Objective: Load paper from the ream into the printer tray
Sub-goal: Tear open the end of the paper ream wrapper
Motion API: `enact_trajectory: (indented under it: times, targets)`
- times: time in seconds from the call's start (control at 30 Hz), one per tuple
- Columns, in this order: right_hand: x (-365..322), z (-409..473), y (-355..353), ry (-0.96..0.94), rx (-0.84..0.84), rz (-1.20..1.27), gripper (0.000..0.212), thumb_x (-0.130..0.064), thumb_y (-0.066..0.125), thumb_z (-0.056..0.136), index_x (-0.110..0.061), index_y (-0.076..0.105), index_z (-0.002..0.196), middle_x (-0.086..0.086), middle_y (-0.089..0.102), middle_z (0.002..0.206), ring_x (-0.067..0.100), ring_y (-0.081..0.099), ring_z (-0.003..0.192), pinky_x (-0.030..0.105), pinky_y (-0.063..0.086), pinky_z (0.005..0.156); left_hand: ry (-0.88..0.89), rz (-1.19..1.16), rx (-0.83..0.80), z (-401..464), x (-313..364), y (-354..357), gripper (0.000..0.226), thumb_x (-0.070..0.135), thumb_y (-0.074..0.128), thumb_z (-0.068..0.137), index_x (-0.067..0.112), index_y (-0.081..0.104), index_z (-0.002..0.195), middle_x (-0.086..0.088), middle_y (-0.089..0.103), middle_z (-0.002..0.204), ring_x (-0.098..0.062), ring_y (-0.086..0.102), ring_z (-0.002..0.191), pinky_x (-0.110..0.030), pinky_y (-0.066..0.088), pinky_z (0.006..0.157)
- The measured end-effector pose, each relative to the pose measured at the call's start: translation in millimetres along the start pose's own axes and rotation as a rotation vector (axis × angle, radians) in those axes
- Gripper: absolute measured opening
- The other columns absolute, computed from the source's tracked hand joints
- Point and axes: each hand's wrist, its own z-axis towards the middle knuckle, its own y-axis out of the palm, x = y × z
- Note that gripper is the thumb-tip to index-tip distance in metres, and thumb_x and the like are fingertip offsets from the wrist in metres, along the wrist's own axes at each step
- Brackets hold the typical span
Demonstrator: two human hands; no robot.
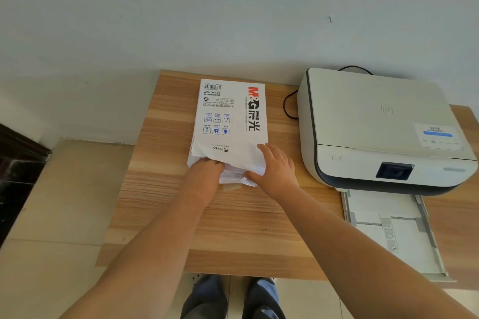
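A white ream of paper point(230, 116) with red and black lettering lies flat on the wooden table point(233, 228), its torn wrapper end facing me. My left hand point(204, 176) reaches into that opened end, fingers hidden inside the wrapper. My right hand point(277, 171) rests on the wrapper's near right corner, thumb hooked under the loose flap. To the right stands a white printer point(375, 124). Its paper tray point(394, 230) is pulled out toward me and lies open.
A black cable point(287, 105) loops on the table between ream and printer. The table backs onto a pale wall point(233, 20). Tiled floor point(51, 215) lies to the left, with a dark object point(18, 168) at the far left. My shoes point(233, 298) show below the table edge.
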Motion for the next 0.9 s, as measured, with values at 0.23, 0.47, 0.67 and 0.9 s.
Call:
enact_trajectory:
  times: [0.23,0.47,0.67,0.9]
  targets:
    - [0.2,-26.6,2.4,0.064,-0.059,0.065,0.078,-0.054,0.064,0.083,-0.028,0.029,0.147,-0.001,0.03,0.153,0.022,0.026,0.141,0.043,0.022,0.115,0.093,-0.008,0.054,-34.2,0.0,5.1,0.027,-0.004,0.082,0.051,0.013,0.069,0.069,-0.002,0.067,0.066,-0.024,0.065,0.061,-0.024,0.044,0.046]
    - [-9.4,-50.4,-2.7,0.429,-0.111,0.37,0.068,-0.046,0.055,0.092,-0.019,0.028,0.148,0.006,0.035,0.149,0.026,0.037,0.134,0.04,0.038,0.104,0.169,0.015,0.028,-66.0,1.1,7.1,0.038,0.004,0.091,0.036,0.018,0.075,0.068,0.001,0.075,0.075,-0.018,0.072,0.07,-0.025,0.058,0.054]
    - [-19.7,-60.8,-7.3,0.843,-0.263,0.783,0.049,-0.031,0.053,0.096,-0.005,0.046,0.136,0.011,0.055,0.124,0.03,0.056,0.11,0.042,0.05,0.096,0.222,0.047,-0.012,-85.7,-0.8,4.3,0.034,0.006,0.087,0.04,0.022,0.067,0.062,0.008,0.064,0.064,-0.011,0.061,0.058,-0.02,0.044,0.047]
    - [-29.4,-79.7,-7.3,0.931,-0.191,1.157,0.007,0.003,0.057,0.091,-0.002,0.055,0.088,0.014,0.058,0.087,0.027,0.057,0.075,0.04,0.051,0.071,0.264,0.174,-0.057,-97.8,1.3,-7.1,0.033,0.004,0.082,0.041,0.023,0.062,0.06,0.009,0.058,0.06,-0.012,0.055,0.052,-0.024,0.036,0.046]
